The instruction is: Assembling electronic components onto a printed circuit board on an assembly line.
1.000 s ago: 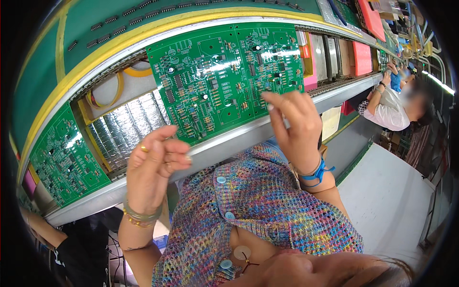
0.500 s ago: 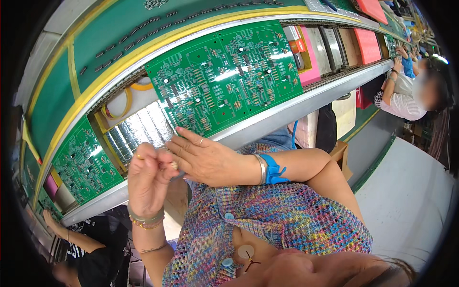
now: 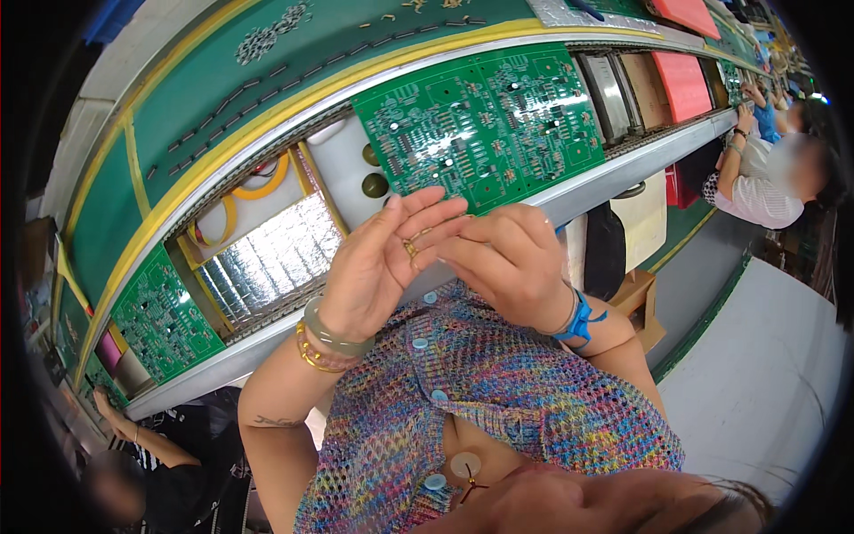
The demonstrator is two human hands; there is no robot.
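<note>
My left hand (image 3: 374,262) is turned palm up and cupped, with small yellow components (image 3: 411,247) lying at the base of its fingers. Its fingertips reach toward my right hand (image 3: 516,262), which is closed in a pinch beside them. Whatever the right fingertips hold is too small or too hidden to make out. Just beyond both hands, a large green circuit board (image 3: 498,169) populated with small parts rides on the conveyor rails. Neither hand is seen working on the board.
Another circuit board (image 3: 165,311) lies on the conveyor at left. Between the rails are a foil-covered panel (image 3: 271,254) and yellow tape rolls (image 3: 262,182). Rows of black chips (image 3: 267,93) and a pile of small silvery parts (image 3: 267,37) lie on the green bench. Co-workers sit at both sides.
The large circuit board has shifted right along the conveyor. My hands have moved right; the left has turned palm up with its fingers extended, and the right has gone from spread to pinching.
</note>
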